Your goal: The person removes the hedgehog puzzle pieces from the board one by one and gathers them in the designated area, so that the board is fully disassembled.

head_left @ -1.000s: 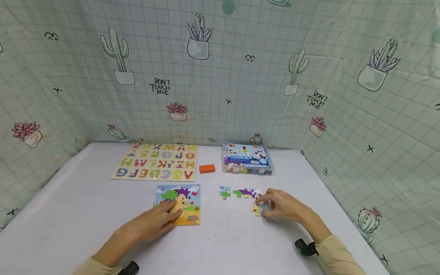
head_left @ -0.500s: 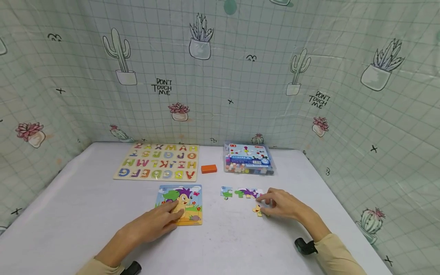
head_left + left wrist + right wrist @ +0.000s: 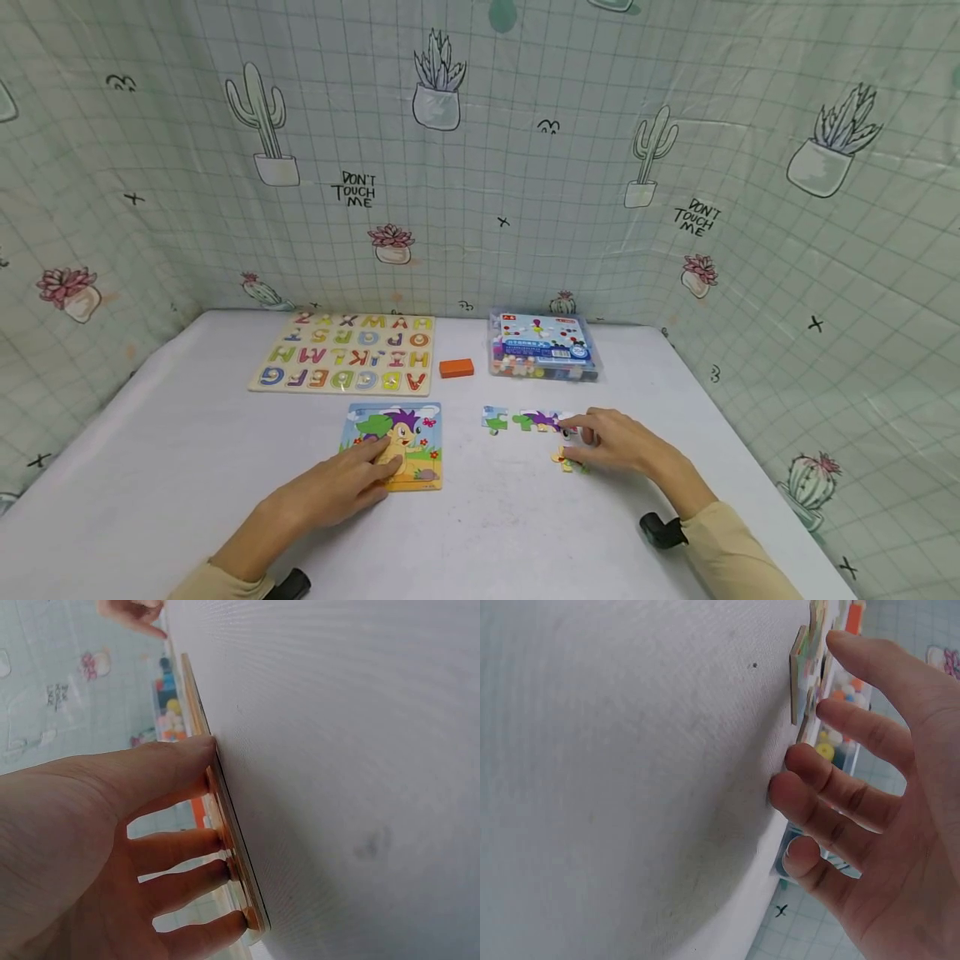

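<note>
In the head view my left hand rests on a square puzzle picturing a purple-haired hedgehog. Its fingers are spread across the puzzle, and in the left wrist view the thumb lies at the near edge. To the right, a loose jigsaw piece lies beside a row of joined pieces. My right hand has its index fingertip at the right end of that row. Its thumb overlaps a lower jigsaw piece, partly hidden. In the right wrist view the fingers are relaxed, grasping nothing.
Behind the puzzle lies a wooden alphabet board. An orange block sits to its right. A clear plastic box of colourful parts stands at the back, near the patterned curtain.
My right thumb and index finger, earlier around the lower piece, have shifted; the index finger now reaches the row's right end. The left hand stays on the puzzle. The head view shifted slightly.
</note>
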`<control>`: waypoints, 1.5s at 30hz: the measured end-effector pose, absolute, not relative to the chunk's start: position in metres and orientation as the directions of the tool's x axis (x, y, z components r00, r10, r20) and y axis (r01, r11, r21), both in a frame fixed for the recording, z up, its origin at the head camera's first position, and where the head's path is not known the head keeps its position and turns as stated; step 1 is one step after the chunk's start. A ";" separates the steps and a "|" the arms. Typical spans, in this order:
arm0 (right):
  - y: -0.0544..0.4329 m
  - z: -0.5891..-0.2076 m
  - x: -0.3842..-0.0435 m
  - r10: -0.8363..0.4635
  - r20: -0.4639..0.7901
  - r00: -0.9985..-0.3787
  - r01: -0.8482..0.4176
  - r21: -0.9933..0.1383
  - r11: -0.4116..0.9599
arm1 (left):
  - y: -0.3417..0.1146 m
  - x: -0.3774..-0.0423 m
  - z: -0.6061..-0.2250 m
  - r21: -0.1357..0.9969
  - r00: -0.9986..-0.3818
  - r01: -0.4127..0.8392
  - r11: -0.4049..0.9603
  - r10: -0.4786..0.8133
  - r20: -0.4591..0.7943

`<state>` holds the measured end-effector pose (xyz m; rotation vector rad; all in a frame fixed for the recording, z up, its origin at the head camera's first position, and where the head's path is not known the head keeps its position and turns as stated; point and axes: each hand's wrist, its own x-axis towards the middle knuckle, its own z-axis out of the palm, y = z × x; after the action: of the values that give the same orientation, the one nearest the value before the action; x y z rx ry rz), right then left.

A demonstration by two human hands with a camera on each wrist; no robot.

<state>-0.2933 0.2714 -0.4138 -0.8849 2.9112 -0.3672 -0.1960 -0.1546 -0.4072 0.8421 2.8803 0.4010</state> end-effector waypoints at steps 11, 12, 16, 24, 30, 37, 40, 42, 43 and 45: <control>0.267 -0.412 -0.297 -0.527 -0.028 -0.850 -0.509 -0.218 0.833 | -0.153 -0.195 -0.404 0.287 -0.851 0.490 0.823 0.524 -0.048; 0.267 -0.412 -0.297 -0.526 -0.030 -0.850 -0.508 -0.219 0.833 | -0.153 -0.195 -0.404 0.289 -0.848 0.494 0.820 0.527 -0.047; 0.268 -0.410 -0.296 -0.518 -0.031 -0.855 -0.501 -0.211 0.839 | -0.154 -0.195 -0.404 0.281 -0.838 0.513 0.811 0.543 -0.040; 0.266 -0.408 -0.298 -0.530 -0.024 -0.848 -0.519 -0.169 0.838 | -0.155 -0.195 -0.403 0.293 -0.841 0.509 0.810 0.541 -0.035; 0.266 -0.409 -0.296 -0.533 -0.024 -0.846 -0.523 -0.164 0.837 | -0.153 -0.195 -0.404 0.290 -0.843 0.505 0.813 0.537 -0.038; 0.270 -0.407 -0.296 -0.510 -0.031 -0.860 -0.500 -0.151 0.853 | -0.152 -0.196 -0.404 0.286 -0.847 0.497 0.819 0.530 -0.045; 0.270 -0.407 -0.297 -0.516 -0.035 -0.856 -0.508 -0.131 0.851 | -0.152 -0.196 -0.403 0.290 -0.847 0.497 0.818 0.529 -0.042; 0.269 -0.408 -0.297 -0.534 -0.033 -0.845 -0.526 -0.130 0.840 | -0.152 -0.196 -0.403 0.292 -0.847 0.496 0.818 0.529 -0.042; 0.268 -0.409 -0.298 -0.537 -0.035 -0.843 -0.529 -0.131 0.838 | -0.152 -0.195 -0.404 0.292 -0.847 0.495 0.818 0.529 -0.046; 0.267 -0.409 -0.297 -0.537 -0.038 -0.843 -0.528 -0.131 0.839 | -0.151 -0.195 -0.404 0.296 -0.849 0.489 0.820 0.525 -0.052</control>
<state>-0.2975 0.2669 -0.4090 -0.8534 2.9419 -0.1767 -0.1947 -0.1512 -0.4040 0.8038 2.8713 0.4133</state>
